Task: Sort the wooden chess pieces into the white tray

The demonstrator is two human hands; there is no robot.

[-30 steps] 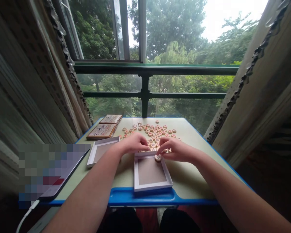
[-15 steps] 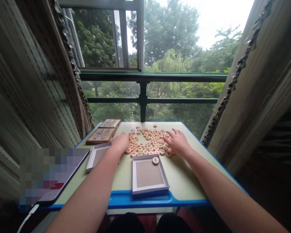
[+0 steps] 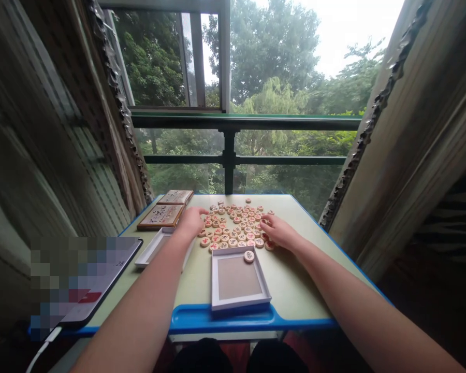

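Observation:
Round wooden Chinese chess pieces (image 3: 233, 242) with red and black characters lie in a loose spread across the middle of the table. At the left edge of the spread is my left hand (image 3: 192, 223), an index finger stretched toward the pieces and the other fingers partly hidden. My right hand (image 3: 281, 231) rests against the right edge, its fingers apart and touching or just over a few pieces. Nothing is visibly gripped in either hand. Closest to me, an open white box tray (image 3: 216, 282) has a single black-marked chess piece (image 3: 249, 257) in its far right corner.
Beneath my left forearm lies a second white box tray (image 3: 149, 252), partly covered. Two printed boxes (image 3: 161, 215) sit at the back left. A tablet-like device (image 3: 97, 290) with a white cable is at the left edge. Curtains and a green railing (image 3: 295, 123) border the blue-edged table (image 3: 310, 300).
My right hand has shifted slightly left and nearer to me, its fingers lower at the pieces. My left hand has moved slightly left and away from me, uncovering pieces at the left edge.

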